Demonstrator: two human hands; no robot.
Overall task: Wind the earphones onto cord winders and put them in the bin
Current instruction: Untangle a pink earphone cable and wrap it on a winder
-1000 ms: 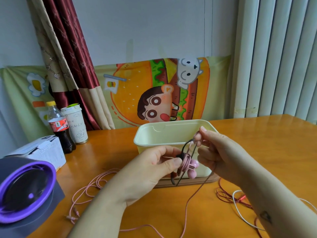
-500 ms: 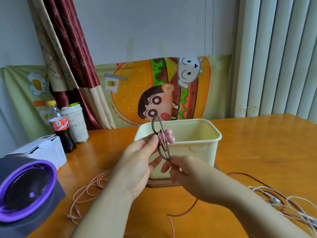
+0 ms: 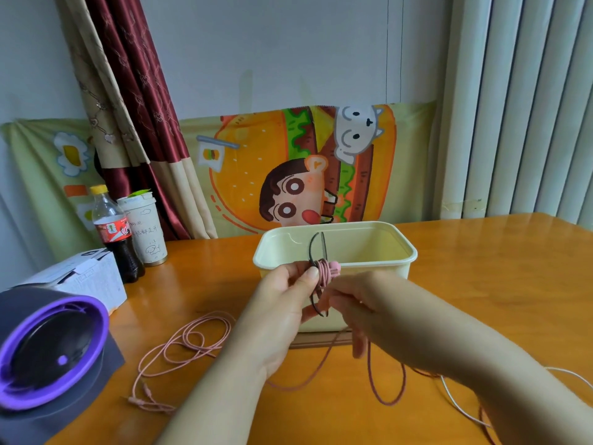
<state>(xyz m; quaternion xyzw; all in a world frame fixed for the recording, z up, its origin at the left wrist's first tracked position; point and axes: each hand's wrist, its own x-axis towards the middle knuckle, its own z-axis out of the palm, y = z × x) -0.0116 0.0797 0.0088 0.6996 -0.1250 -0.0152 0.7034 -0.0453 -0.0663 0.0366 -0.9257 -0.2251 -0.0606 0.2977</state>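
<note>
Soft even daylight, edges warped.

An orange wooden surface (image 3: 481, 268) meets a pale wall (image 3: 288, 59); maroon curtain (image 3: 128, 91) at left, what look like white vertical blinds (image 3: 529, 107) at right.

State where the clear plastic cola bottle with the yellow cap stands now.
In the head view the cola bottle stands far left on the wooden table, just left of the white paper cup and behind the white cardboard box.

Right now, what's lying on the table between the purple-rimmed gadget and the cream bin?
A loose pink earphone cord lies in loops between the purple-rimmed gadget and the bin; the head view shows it.
</note>
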